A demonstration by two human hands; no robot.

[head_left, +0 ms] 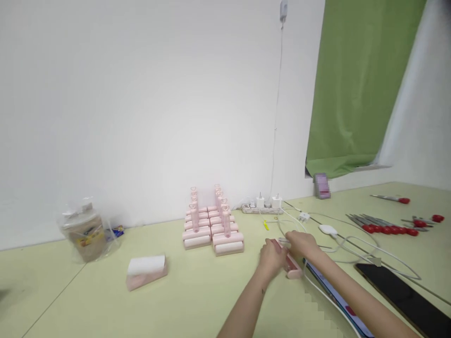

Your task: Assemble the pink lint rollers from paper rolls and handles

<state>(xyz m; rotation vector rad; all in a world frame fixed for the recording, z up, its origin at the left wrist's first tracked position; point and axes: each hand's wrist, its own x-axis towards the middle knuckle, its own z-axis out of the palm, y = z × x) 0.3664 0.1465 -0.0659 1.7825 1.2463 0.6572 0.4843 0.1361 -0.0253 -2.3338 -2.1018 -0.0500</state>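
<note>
At a pale green bench [197, 300], I am working on 1 pink roller [291, 268] with both hands. It is lying on the bench just in front of me, to the right of the stacked pink rollers [211, 231]. My left hand [271, 258] is wrapping around its near end. My right hand [301, 241] is curling over the far end beside a white cable [352, 244]; I cannot tell whether those fingers are gripping or only resting. By my judgement I am fitting or checking this piece, and the next move is calling for a steady hold clear of the cable. Red-handled screwdrivers [385, 228] are lying well to the right. The label on the bagged jar [84, 232] is too blurred to read, and no other writing is showing.
</note>
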